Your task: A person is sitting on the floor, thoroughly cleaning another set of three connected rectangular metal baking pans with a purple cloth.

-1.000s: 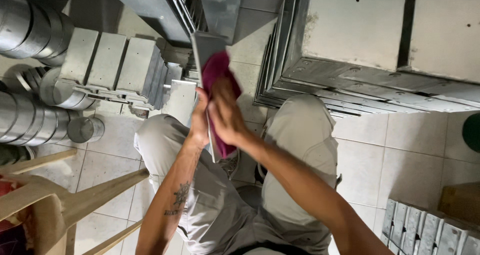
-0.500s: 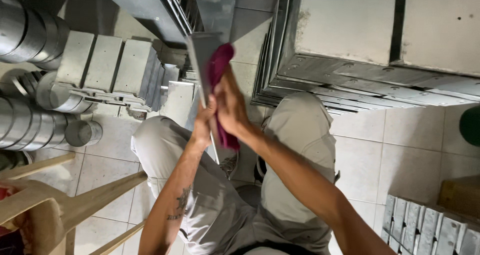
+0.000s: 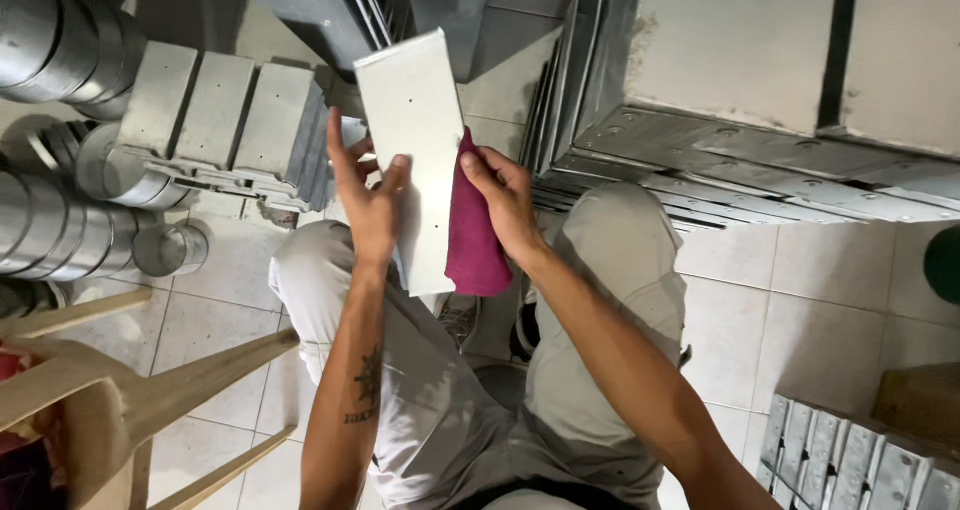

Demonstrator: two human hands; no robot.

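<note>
Tiled floor lies below me, with stacked grey metal boxes (image 3: 215,110) to my left and flat steel sheets (image 3: 760,170) to my right. I see my left hand (image 3: 365,205) clamped on the left edge of the white metal panel (image 3: 415,150), held upright over my knees. My right hand (image 3: 505,200) pinches the magenta cloth (image 3: 475,235), which 1 second ago covered the panel's face and now sits at its right edge, so that face looks wiped. I cannot see the panel's back.
</note>
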